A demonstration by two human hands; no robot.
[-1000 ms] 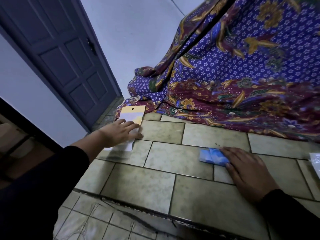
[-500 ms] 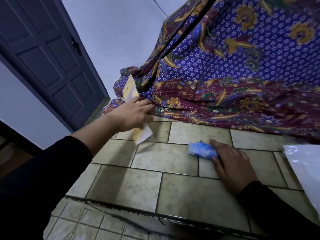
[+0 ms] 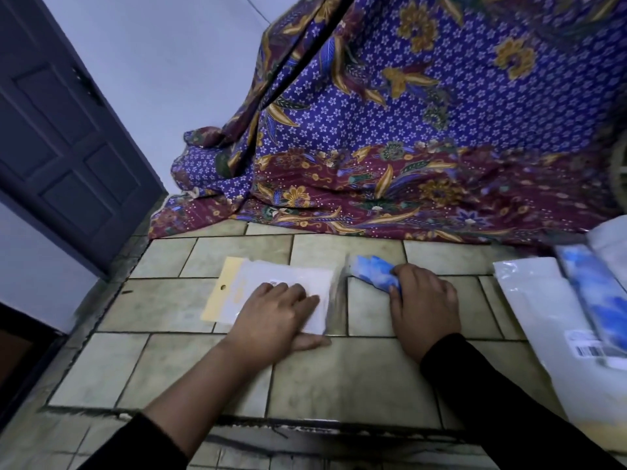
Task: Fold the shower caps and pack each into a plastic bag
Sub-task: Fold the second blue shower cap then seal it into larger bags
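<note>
A flat plastic bag (image 3: 258, 283) with a yellow header card and a hang hole lies on the tiled ledge (image 3: 339, 374). My left hand (image 3: 278, 313) rests flat on its right half, fingers spread, pinning it down. Just to the right, a small folded blue-and-white shower cap (image 3: 369, 271) sits on the tiles. My right hand (image 3: 424, 307) grips the cap's right end with curled fingers. The cap's left end points toward the bag's open right edge, a short gap apart.
A purple and maroon batik cloth (image 3: 424, 130) drapes down behind the ledge. At the right lie more plastic bags (image 3: 543, 320), one with a packed blue cap (image 3: 600, 300) and a barcode. A dark door (image 3: 61, 123) stands at the left. The ledge's front edge drops off below.
My left hand carried the bag from the far left, through the air, and laid it flat next to the cap. My right hand stayed on the cap; the view shifted right.
</note>
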